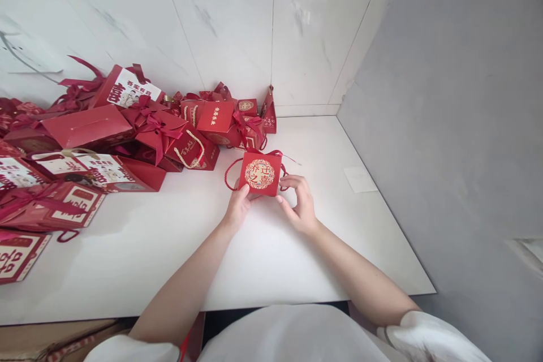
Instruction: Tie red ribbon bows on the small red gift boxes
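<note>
A small red gift box with gold Chinese characters in a round patterned emblem is held above the white table, its printed face toward me. My left hand grips its lower left corner, thumb on the front and fingers underneath. At the box's right edge is my right hand, its thumb and fingers curved and apart; the fingertips are at or very near the edge and the cord. A dark red cord handle loops out on the left side, and a red ribbon shows along the top.
Many red gift boxes with ribbons and cords are piled along the wall and the table's left side. A pale paper square lies on the white table at right. Tiled wall stands behind; a cardboard box is below the front edge.
</note>
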Available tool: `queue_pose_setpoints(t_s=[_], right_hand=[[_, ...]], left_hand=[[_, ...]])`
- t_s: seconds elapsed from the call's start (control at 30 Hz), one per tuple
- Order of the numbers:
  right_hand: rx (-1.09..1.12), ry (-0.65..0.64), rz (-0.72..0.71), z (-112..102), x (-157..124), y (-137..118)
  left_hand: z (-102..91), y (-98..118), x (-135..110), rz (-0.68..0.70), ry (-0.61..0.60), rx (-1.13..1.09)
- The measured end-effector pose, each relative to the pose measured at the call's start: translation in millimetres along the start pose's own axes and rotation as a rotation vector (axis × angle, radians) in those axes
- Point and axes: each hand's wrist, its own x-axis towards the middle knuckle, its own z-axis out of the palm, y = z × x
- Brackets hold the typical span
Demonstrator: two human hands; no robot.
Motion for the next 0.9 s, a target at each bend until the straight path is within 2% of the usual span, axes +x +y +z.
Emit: queue_pose_setpoints(t_s=[0.07, 0.17, 0.27, 0.4, 0.63, 0.8, 0.9], right_hand=[[0.041, 0.003, 0.11, 1, 1, 5], [0.163, -0.167, 0.222, 1, 4, 15], [0.274, -0.291, 0.255, 0, 5, 23], [0.288, -0.259, 0.277, -2, 6, 30], [0.306, -0.221, 0.272, 0, 9, 28], [0.248, -0.181, 0.272, -1, 8, 31], [0.243, -0.224, 0.225, -4, 9, 36]], left_hand=[[2.6, 2, -1, 0.014, 0.019, -0.015], [5.1, 4, -2, 0.047, 0.001, 0.0], [6.1, 5, -5, 0.106, -0.079, 0.123], [7.7, 5, -8, 0.145, -0.193, 0.273], [8.1, 9, -6, 0.149, -0.249, 0.333], [4.5, 7, -3, 0.108, -0.237, 0.283], [-0.4, 3, -1, 0.0, -0.146, 0.146]])
